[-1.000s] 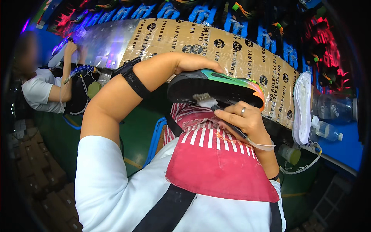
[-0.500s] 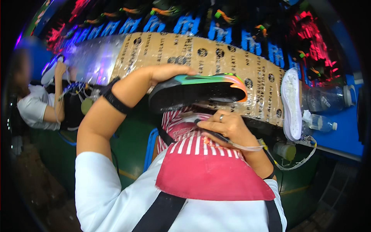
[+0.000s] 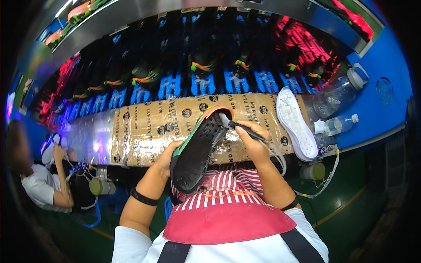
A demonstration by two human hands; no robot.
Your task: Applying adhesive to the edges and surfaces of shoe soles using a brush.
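My left hand (image 3: 165,158) is closed on the edge of a shoe sole (image 3: 193,160), tilted over my lap in front of the bench. Its hollow face is black, with small holes toward the far end, and its rim runs from green to orange. In my right hand (image 3: 255,142) is a black-handled brush (image 3: 245,130) with a thin clear tube trailing from it. The brush's pale tip touches the inside of the sole's orange end. Some of my left fingers are hidden behind the sole.
Printed brown cardboard (image 3: 144,131) covers the bench. On the right lie a white sole (image 3: 296,125), a large clear bottle (image 3: 335,94) and a small bottle (image 3: 340,126). Shoes on blue supports (image 3: 201,83) line the far side. A co-worker (image 3: 48,184) sits at left.
The sole has swung from lying crosswise to pointing away, its black hollow face now toward me. My right hand has risen with the brush to its orange end. The view has shifted too.
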